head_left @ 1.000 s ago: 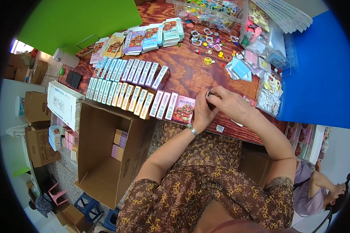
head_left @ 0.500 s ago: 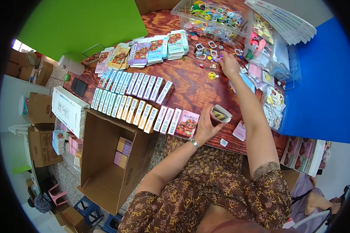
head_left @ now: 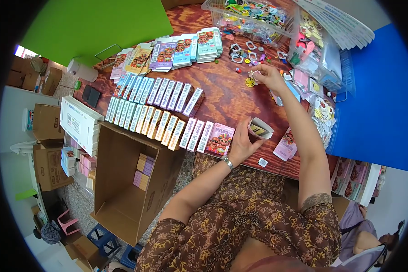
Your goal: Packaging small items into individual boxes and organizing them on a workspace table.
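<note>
- Left hand (head_left: 241, 144) is gripping a small open box (head_left: 259, 128) at the near edge of the wooden table (head_left: 226, 97); fingers are wrapping its lower side and the open mouth is facing up and away from the person.
- Right hand (head_left: 268, 76) is reaching out to the scatter of small trinkets (head_left: 245, 56) on the far side of the table; fingertips are pinching together on what looks like a small piece, too small to identify.
- Key relation: the box is lying nearer the body than the right hand, down and slightly left of it; its long axis is running roughly left-right. The left hand is the nearer one, already on it.
- Rows of upright packs (head_left: 154, 109) are standing left of the box, a pink pack (head_left: 221, 139) just beside it.
- Versus half a second ago: the right hand is sitting on about the same spot among the trinkets; the box is staying put in the left hand.
</note>
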`<move>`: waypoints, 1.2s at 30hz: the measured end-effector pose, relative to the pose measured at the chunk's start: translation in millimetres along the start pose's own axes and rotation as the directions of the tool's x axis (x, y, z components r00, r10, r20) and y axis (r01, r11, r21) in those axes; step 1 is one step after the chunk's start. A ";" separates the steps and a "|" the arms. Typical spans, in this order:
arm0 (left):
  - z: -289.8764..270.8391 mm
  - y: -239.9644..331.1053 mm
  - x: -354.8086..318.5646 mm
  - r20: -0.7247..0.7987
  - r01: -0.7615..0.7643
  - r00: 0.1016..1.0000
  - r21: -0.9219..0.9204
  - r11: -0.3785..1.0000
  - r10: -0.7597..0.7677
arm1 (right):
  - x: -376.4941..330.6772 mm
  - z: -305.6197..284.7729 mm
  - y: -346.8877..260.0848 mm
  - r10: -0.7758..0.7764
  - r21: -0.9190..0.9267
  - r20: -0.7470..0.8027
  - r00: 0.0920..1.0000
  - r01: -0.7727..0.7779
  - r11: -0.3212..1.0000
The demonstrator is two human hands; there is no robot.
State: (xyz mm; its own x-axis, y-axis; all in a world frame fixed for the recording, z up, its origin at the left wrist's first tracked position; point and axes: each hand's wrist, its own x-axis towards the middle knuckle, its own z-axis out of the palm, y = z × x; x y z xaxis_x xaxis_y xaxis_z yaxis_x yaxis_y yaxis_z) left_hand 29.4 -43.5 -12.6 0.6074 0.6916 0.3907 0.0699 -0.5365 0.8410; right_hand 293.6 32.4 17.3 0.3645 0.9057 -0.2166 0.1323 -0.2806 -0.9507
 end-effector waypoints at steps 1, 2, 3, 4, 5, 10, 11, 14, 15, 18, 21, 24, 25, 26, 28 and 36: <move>-0.6 0.2 -0.6 0.002 -0.001 1.000 0.003 1.000 0.001 | -1.2 2.5 0.3 0.008 0.077 0.028 1.000 -0.011 0.997; -0.9 0.2 -1.1 0.004 -0.002 1.000 0.005 1.000 0.002 | -2.1 4.0 -0.1 0.007 0.078 0.031 0.999 -0.010 0.997; -1.2 0.2 -1.5 0.002 -0.002 1.000 0.007 1.000 0.002 | -2.9 5.1 -0.9 -0.001 0.084 0.040 0.999 -0.003 0.996; -1.6 0.3 -1.8 -0.003 -0.006 1.000 0.012 1.000 0.006 | -3.6 6.0 -1.8 -0.008 0.089 0.048 0.999 0.004 0.996; -0.5 0.7 -1.2 -0.003 -0.014 1.000 0.013 1.000 0.014 | -3.9 3.6 2.8 -0.010 0.089 0.041 0.999 0.006 0.996; -2.1 -2.3 -3.0 0.008 0.006 1.000 0.021 1.000 -0.006 | -16.3 22.5 -8.2 -0.298 -0.670 0.084 0.951 0.275 0.689; -1.3 -2.3 -2.6 0.005 -0.003 1.000 0.025 1.000 0.002 | -16.6 24.1 -10.1 -0.277 -0.704 0.121 0.953 0.279 0.654; -0.7 -2.9 -3.3 0.085 0.069 0.994 -0.045 0.997 -0.065 | -24.3 31.8 -8.0 -0.414 -0.729 0.075 0.907 0.333 0.598; -0.7 -3.3 -3.6 0.085 0.068 0.994 -0.045 0.997 -0.064 | -24.4 31.2 -7.3 -0.415 -0.730 0.075 0.907 0.334 0.597; 1.3 -4.6 -3.8 0.076 0.039 0.997 -0.039 0.998 -0.035 | -22.4 17.1 3.0 -0.400 -0.657 0.051 0.915 0.333 0.677; 0.0 -1.8 -2.9 0.064 0.019 0.998 -0.031 0.999 -0.017 | -27.4 4.5 10.9 -0.423 -0.744 0.107 0.900 0.355 0.567; -2.4 3.1 0.7 0.002 -0.046 0.999 0.002 0.999 0.046 | -25.8 12.6 15.3 -0.364 -0.846 0.098 0.926 0.270 0.460; -2.8 5.5 1.3 -0.004 -0.057 0.998 0.009 0.998 0.057 | -29.0 14.5 18.5 -0.396 -0.839 0.064 0.916 0.264 0.475; -4.4 4.6 0.2 -0.016 -0.064 0.998 0.023 0.998 0.064 | -31.4 21.3 15.2 -0.399 -0.838 0.067 0.915 0.268 0.476; -5.8 2.1 0.5 -0.014 -0.054 0.998 0.019 0.998 0.055 | -36.6 31.3 8.2 -0.323 -0.874 -0.011 0.946 0.148 0.463; -4.1 1.0 0.2 -0.009 -0.031 0.999 -0.013 0.999 0.031 | -101.8 14.5 -30.6 -0.176 -0.534 -0.063 0.982 0.116 0.837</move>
State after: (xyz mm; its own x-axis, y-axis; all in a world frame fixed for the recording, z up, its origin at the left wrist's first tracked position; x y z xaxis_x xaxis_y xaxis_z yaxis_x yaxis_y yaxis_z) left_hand 26.4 -42.0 -10.2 0.6025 0.6788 0.4198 0.0408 -0.5515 0.8332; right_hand 239.1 -46.6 65.2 0.3924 0.9192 -0.0313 0.6456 -0.2995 -0.7025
